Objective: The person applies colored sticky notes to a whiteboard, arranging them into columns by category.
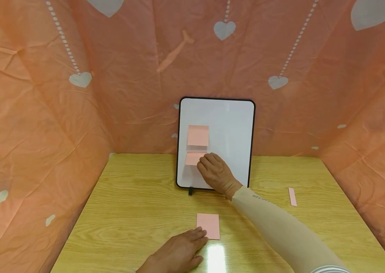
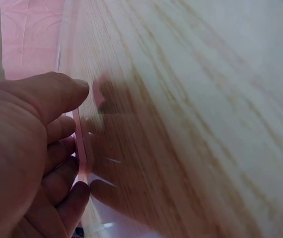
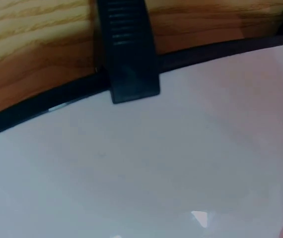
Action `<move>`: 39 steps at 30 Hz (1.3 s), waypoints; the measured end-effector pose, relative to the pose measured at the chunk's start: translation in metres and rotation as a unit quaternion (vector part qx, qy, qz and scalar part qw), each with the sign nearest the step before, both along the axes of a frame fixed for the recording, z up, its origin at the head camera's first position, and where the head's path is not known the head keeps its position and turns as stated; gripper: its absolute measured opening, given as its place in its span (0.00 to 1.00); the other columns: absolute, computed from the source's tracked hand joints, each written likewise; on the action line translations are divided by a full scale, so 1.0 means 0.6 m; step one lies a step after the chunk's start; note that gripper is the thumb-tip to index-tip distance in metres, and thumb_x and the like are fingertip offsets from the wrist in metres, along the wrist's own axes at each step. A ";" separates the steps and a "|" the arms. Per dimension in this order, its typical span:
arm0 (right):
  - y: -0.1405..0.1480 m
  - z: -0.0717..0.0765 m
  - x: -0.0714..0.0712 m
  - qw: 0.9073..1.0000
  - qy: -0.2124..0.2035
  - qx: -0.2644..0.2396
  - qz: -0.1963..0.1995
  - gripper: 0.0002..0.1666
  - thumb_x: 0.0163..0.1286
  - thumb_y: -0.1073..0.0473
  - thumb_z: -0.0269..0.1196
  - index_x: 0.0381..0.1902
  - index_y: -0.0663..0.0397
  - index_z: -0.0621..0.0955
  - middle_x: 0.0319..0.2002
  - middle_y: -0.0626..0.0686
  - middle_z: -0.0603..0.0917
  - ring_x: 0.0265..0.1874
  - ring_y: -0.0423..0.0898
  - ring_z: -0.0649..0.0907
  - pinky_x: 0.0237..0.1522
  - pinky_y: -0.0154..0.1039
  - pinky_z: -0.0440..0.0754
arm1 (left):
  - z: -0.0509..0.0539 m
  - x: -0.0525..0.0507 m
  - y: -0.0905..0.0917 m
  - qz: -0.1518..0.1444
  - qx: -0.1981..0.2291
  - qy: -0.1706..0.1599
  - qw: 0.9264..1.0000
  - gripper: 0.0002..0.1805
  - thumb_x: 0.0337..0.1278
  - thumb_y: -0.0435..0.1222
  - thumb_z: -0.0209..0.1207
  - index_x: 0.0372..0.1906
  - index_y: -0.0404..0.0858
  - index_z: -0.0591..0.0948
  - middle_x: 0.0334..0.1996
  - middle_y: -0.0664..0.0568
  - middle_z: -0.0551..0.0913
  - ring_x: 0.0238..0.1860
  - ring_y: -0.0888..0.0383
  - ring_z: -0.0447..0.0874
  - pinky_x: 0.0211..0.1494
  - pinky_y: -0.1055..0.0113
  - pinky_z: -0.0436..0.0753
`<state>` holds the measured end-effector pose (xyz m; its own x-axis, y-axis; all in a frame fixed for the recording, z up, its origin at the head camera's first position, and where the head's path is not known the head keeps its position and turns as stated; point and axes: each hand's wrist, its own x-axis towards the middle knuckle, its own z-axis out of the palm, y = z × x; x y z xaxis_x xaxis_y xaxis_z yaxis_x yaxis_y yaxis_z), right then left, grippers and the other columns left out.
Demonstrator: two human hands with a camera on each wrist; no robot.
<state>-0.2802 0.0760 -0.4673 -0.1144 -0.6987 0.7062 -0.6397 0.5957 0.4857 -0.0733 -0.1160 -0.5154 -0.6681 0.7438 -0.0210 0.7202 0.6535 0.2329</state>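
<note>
A white board (image 1: 231,125) with a black frame stands upright at the back of the table. On its left part is a pink sticky note (image 1: 197,135), and below that a second pink sticky note (image 1: 194,158) whose lower part stands off the board. My right hand (image 1: 217,172) has its fingers curled at the right side of this lower note and pinches it; the fingertips are partly hidden. Flat on the table lies a pink sticky note pad (image 1: 209,223). My left hand (image 1: 180,250) rests with extended fingers on the pad's lower left corner.
A narrow pink strip (image 1: 292,196) lies on the wooden table (image 1: 127,212) at the right. Black feet (image 3: 129,49) hold the board's lower edge. Orange cloth (image 1: 138,113) with pale hearts encloses the table at the back and both sides.
</note>
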 end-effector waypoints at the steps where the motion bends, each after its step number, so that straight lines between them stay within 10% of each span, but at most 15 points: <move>1: 0.000 -0.001 -0.001 1.000 0.001 -0.001 0.002 0.17 0.79 0.71 0.55 0.27 0.56 0.75 0.31 0.53 0.81 0.34 0.48 0.80 0.46 0.40 0.86 | 0.000 0.000 0.000 0.000 0.000 0.001 1.000 0.28 0.77 0.51 0.58 0.72 0.40 0.79 0.74 0.52 0.77 0.77 0.56 0.72 0.76 0.63 0.76; 39: -0.003 -0.011 -0.009 0.999 -0.027 0.008 -0.025 0.18 0.79 0.70 0.54 0.25 0.54 0.75 0.31 0.51 0.82 0.33 0.46 0.80 0.46 0.39 0.86 | -0.003 -0.006 -0.004 -0.001 0.028 0.001 1.000 0.27 0.76 0.46 0.60 0.73 0.41 0.77 0.74 0.52 0.77 0.75 0.56 0.74 0.75 0.61 0.78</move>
<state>-0.2857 0.0742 -0.4742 -0.1877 -0.7021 0.6869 -0.6353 0.6202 0.4602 -0.0771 -0.1187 -0.5175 -0.6672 0.7445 0.0215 0.7214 0.6387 0.2677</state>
